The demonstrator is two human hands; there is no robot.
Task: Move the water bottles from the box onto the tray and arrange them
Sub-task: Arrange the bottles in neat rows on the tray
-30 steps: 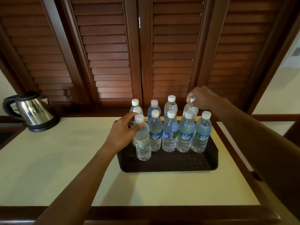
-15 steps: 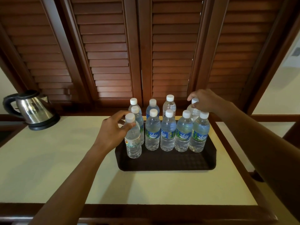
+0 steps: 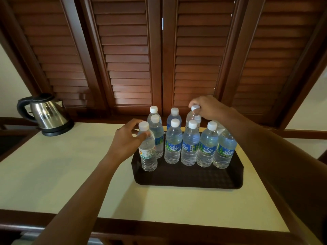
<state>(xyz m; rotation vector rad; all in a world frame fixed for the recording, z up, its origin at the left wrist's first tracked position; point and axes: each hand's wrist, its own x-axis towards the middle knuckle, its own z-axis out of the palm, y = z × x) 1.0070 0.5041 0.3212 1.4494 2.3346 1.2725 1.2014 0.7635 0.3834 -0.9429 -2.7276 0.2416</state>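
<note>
Head view, near to far. Cream-topped bench with dark wood edging (image 3: 53,174) carries a dark brown rectangular plastic tray (image 3: 187,179), its front strip bare. Left hand (image 3: 126,140) is wrapped around the shoulder of a clear plastic water bottle with a white cap and orange-marked label (image 3: 147,152), thumb and fingers pinching just under the cap; this bottle stands upright at the tray's front-left corner, ahead of the others. Behind it, a row of clear white-capped water bottles with blue-green labels (image 3: 190,145) stands upright, shoulder to shoulder, across the tray's middle. Back row bottles (image 3: 174,114) are partly hidden by the front ones. Right hand (image 3: 209,107) reaches over the row, fingertips closed on the white cap of a rear clear bottle (image 3: 193,115), which looks slightly tilted, though its base is hidden. At far left on the bench sits a stainless steel electric kettle with black handle and base (image 3: 46,114). Dark brown louvred wooden shutters (image 3: 127,50) fill the background.
</note>
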